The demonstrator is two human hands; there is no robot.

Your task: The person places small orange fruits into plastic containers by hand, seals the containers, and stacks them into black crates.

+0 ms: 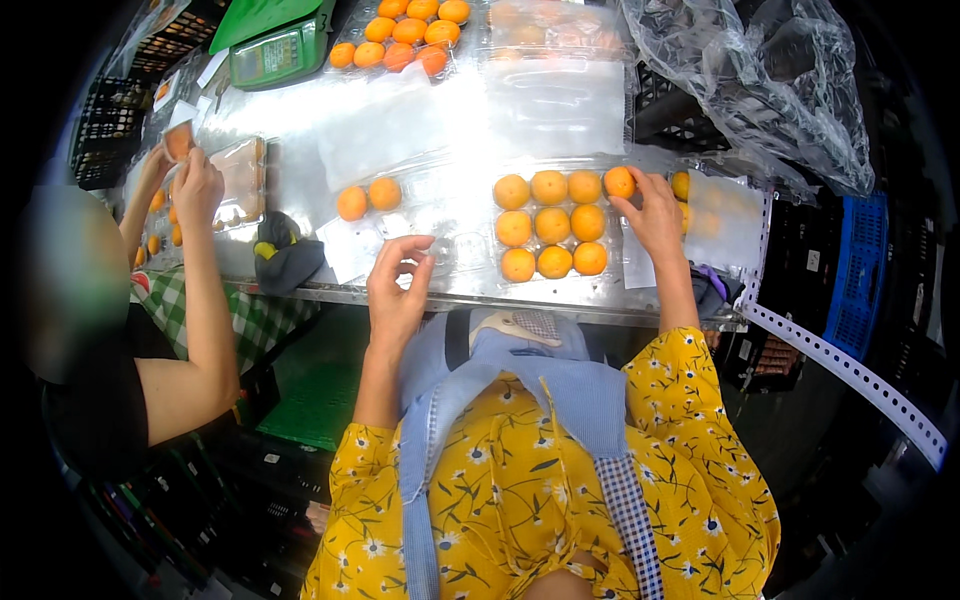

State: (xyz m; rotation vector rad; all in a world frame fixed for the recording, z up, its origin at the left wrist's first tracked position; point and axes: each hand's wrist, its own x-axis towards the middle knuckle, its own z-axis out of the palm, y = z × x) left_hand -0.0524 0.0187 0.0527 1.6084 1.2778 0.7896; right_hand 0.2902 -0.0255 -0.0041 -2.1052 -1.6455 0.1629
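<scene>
My right hand (pixel 653 212) pinches a mandarin (pixel 619 182) between thumb and fingers, at the top right corner of a clear plastic tray (pixel 532 245). That tray holds several mandarins (pixel 551 226) in rows of three. Whether the pinched one touches the tray, I cannot tell. Over the table's front edge, my left hand (pixel 398 290) is held with bent fingers apart from the thumb, and nothing shows in it. Just beyond it lies another clear tray (pixel 425 205) with two mandarins (pixel 368 198) in its upper left part.
At the left a co-worker's hands (pixel 190 180) hold a small orange-coloured piece above another pack. A green scale (pixel 268 55) and a filled mandarin tray (pixel 408 35) stand at the back. Crumpled plastic (pixel 770 90) and a blue crate (pixel 858 270) are at the right. A dark cap (pixel 288 255) lies near the edge.
</scene>
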